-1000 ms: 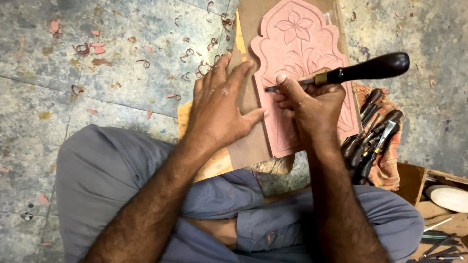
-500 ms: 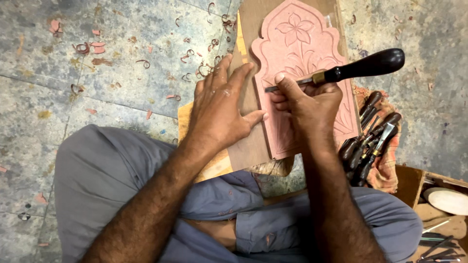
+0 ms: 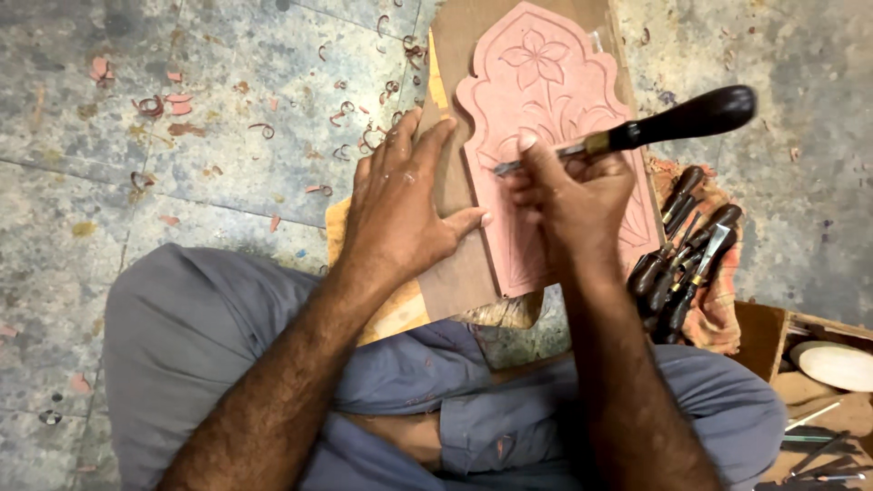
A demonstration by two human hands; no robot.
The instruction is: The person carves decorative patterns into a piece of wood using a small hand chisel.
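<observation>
My right hand [image 3: 573, 195] grips the dark-handled chisel [image 3: 637, 135] at centre frame. My left hand [image 3: 400, 205] lies open, pinning the pink carved panel [image 3: 546, 100]; I'd keep cuts shallow.

I am sitting in a carving workshop. Curly shavings [image 3: 150, 106] are lying on the stone floor [image 3: 182, 227], and many carving tools [image 3: 677, 264] are resting on a cloth [image 3: 718, 314] beside me.

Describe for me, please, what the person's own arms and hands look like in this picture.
Both forearms are bare and hairy, with no sleeves in view. The left hand and right hand wear no gloves, rings or watch, and the fingernails are short. No markings show.
</observation>
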